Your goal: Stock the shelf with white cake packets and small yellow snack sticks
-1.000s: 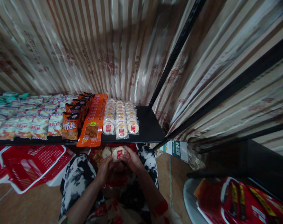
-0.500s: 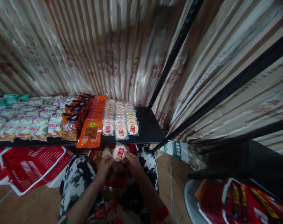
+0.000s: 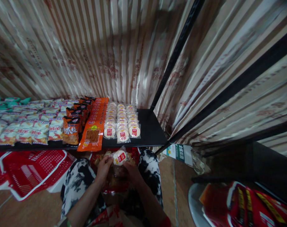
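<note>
My left hand [image 3: 103,166] pinches a clear-wrapped round cake with a red label [image 3: 119,157], held just below the front edge of a black shelf [image 3: 152,132]. My right hand [image 3: 132,171] sits lower, fingers curled into a pile of similar packets between my knees; what it grips is hidden. On the shelf, rows of the same round cakes [image 3: 121,121] lie beside a row of orange snack packs [image 3: 94,134].
Further left on the shelf lie dark orange packets [image 3: 71,129] and white-and-red snack bags [image 3: 27,130]. Red baskets [image 3: 32,170] rest on the floor at left. A green-and-white box [image 3: 178,152] stands by the shelf post. Red packages [image 3: 242,201] lie at lower right. Striped curtains hang behind.
The wrapped cake has shifted from both hands to my left hand alone and risen slightly. My right hand has dropped toward the packet pile.
</note>
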